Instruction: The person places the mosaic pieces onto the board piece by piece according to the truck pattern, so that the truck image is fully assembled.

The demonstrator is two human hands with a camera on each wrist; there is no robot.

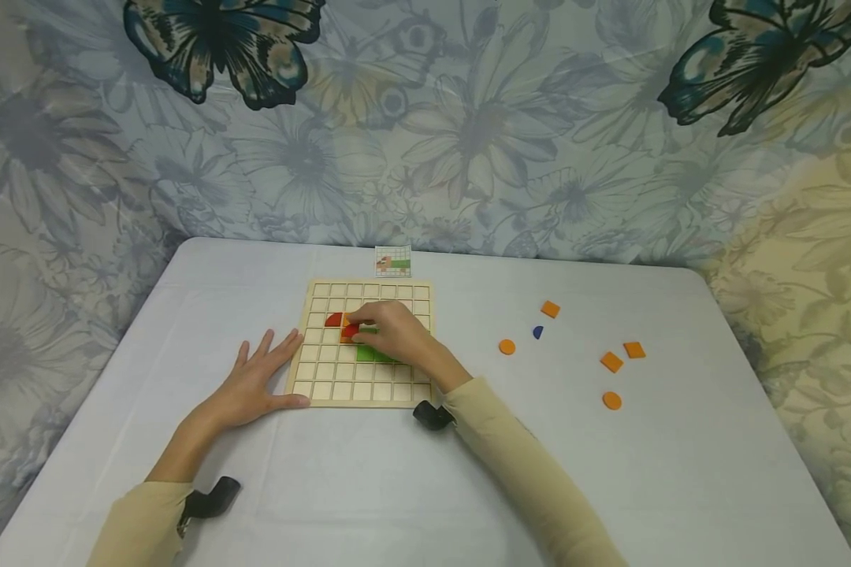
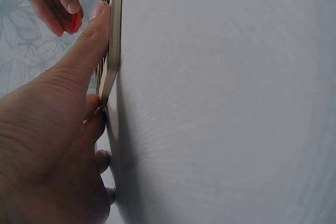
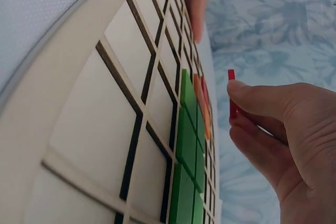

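A wooden grid board point(image 1: 322, 370) lies on the table, its square cells edged by raised strips. My left hand point(image 1: 251, 386) rests at the board's left side with fingers spread, the thumb at the near corner. Between thumb and fingers, my right hand point(image 1: 397, 335) pinches a thin red piece point(image 3: 232, 109), held above the board in the right wrist view. Green square tiles point(image 1: 372, 354) fill several cells, partly hidden under the right hand. Beside them are orange pieces point(image 3: 200, 95), and a red curved piece point(image 1: 333, 320) sits further left.
A small card point(image 1: 393, 261) with a coloured grid picture lies behind the board. To the right are scattered orange squares point(image 1: 550, 309), orange discs point(image 1: 507, 347) and a blue half-disc point(image 1: 538, 332). A flowered cloth point(image 1: 425, 142) hangs behind the white table point(image 1: 369, 488).
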